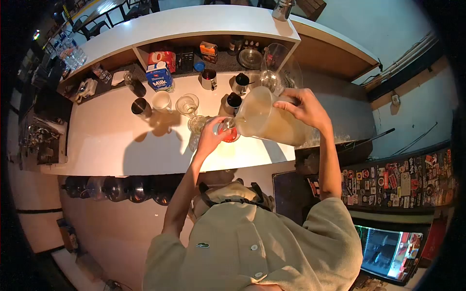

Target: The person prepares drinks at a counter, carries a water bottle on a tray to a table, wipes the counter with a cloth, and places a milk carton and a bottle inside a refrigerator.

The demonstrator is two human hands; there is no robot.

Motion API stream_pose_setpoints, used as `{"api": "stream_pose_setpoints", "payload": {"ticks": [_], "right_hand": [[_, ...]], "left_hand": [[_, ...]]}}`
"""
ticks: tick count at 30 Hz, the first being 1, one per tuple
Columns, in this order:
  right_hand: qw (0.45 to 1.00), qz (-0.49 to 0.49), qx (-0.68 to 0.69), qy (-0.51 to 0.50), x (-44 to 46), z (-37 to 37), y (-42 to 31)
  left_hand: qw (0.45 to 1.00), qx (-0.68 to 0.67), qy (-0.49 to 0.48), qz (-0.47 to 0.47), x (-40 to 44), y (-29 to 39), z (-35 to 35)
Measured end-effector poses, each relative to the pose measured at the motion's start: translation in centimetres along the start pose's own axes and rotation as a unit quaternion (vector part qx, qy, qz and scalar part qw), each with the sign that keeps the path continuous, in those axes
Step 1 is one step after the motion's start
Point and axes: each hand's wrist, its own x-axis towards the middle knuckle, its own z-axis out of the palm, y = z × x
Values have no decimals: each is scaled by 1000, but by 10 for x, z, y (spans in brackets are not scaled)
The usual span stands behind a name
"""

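My right hand [307,109] is closed on the handle of a large translucent plastic pitcher [264,114], which holds a cloudy pale liquid. The pitcher is tilted, its spout low on the left. Right at the spout, my left hand [212,138] pinches a small shiny jigger [228,124]. Under the jigger stands a glass with red contents [229,136], partly hidden by my fingers. Whether liquid is flowing I cannot tell. Close to my left hand are a stemmed clear glass [187,105] and a metal cup with dark contents [233,100].
On the white counter [97,140] stand a milk carton [159,78], a white cup [161,102], a dark metal cup [141,107] and metal pitchers [209,79]. A shelf behind holds an orange box [208,51]. A large clear container [279,63] stands beyond the plastic pitcher.
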Motion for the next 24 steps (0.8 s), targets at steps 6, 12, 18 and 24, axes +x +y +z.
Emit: {"api": "stream_pose_setpoints", "payload": {"ticks": [6,12,18,24], "right_hand": [[999,10,40,35,-8,6,17],[999,21,39,30,-13,10,25],[998,30,49,18,-15,15,33],[999,14,45,19,-14,13,29]], "left_hand": [[978,200,18,51,-2,-1,-14],[954,286,23,91,-4,-7,-18],[919,373,31,123,-3,-7,-15],[909,392,51,133,-4,3,-13]]}}
